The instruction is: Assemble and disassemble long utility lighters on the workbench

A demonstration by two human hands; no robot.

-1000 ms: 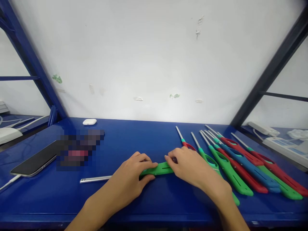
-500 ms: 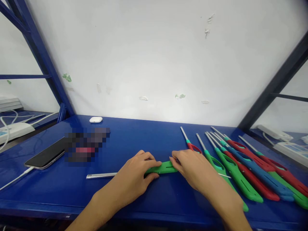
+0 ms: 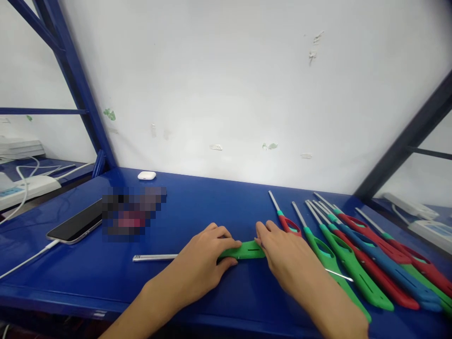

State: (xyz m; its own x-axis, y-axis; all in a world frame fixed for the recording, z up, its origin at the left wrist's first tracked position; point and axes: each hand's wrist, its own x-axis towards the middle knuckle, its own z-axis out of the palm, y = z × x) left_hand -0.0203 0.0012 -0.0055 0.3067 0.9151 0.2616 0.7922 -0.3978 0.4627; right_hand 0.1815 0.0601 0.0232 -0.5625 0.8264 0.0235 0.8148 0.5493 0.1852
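Note:
A green long-nosed lighter lies crosswise on the blue table, its metal tube pointing left. My left hand is closed around the middle of its handle, thumb and forefinger on either side. Bent over the handle's right end are the fingers of my right hand; the fingertips and that end are partly hidden. Out from under my right wrist sticks a thin metal rod, its other end out of sight. Beside my right hand lies a red lighter, and a green lighter is partly behind the forearm.
Several more red, green and blue lighters lie side by side at the right of the blue table. On the left are a phone with a white cable, a blurred-out item and a white earbud case. Behind stands a white wall.
The view has shifted slightly. My right fingers have moved a little over the lighter's end, and the thin rod shows more beyond my wrist. My left hand keeps its hold.

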